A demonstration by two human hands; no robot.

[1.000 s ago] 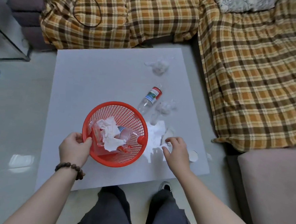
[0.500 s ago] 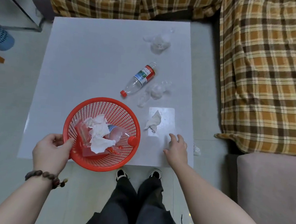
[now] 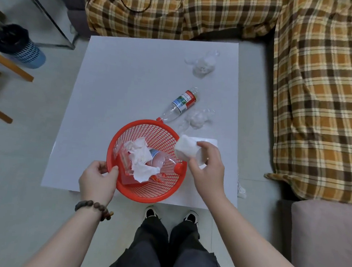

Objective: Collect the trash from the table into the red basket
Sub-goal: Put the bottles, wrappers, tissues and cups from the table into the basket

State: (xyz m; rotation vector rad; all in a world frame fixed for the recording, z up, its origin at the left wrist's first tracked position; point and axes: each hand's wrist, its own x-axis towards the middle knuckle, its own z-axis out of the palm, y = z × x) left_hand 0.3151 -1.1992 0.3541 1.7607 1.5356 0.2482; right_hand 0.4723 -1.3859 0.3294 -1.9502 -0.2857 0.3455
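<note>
Fingers (image 3: 206,148) pinch tissue (image 3: 185,150) beside red basket (image 3: 166,195); bottle (image 3: 180,103) lies beyond.

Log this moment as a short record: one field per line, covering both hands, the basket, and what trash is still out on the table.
left hand: left hand grips the near-left rim of the red basket
right hand: right hand holds a white tissue just right of the basket rim
basket contents: crumpled tissues, a clear bottle, a red-and-clear package
basket position: near edge of the white table
trash still on table: plastic bottle lying on its side, clear wrapper beside it, clear wrapper at the far side
</note>
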